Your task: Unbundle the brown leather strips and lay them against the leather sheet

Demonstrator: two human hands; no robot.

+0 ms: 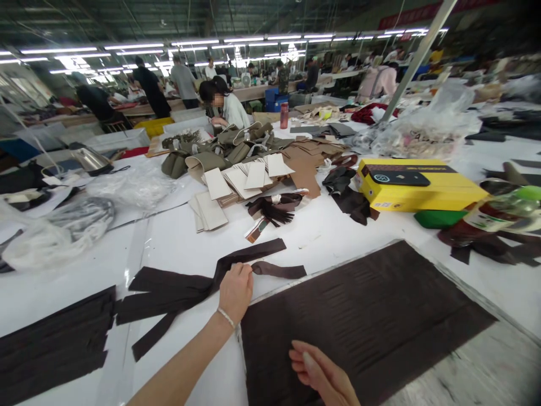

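My left hand (pixel 235 290), with a light bracelet at the wrist, is closed on dark brown fabric strips (pixel 169 290). Their ends spread out on both sides of the fist across the white table. Below and to the right, my right hand (pixel 319 369) hovers over a large dark brown fabric panel (pixel 359 316). Its fingers are loosely curved, with nothing visible between them and the thumb. Faint rows of short lines or creases run across the panel. At the left edge lies a flat stack of dark strips (pixel 54 338).
Pale rectangular cards (pixel 213 211) and olive pieces (pixel 236 141) are heaped ahead. A yellow box (pixel 422 189) and a green-capped bottle (pixel 486 217) stand at right. Clear plastic bags (pixel 59 231) lie left. A person (pixel 232 107) bends over work beyond the heap; a slanted pole (pixel 416 62) rises right.
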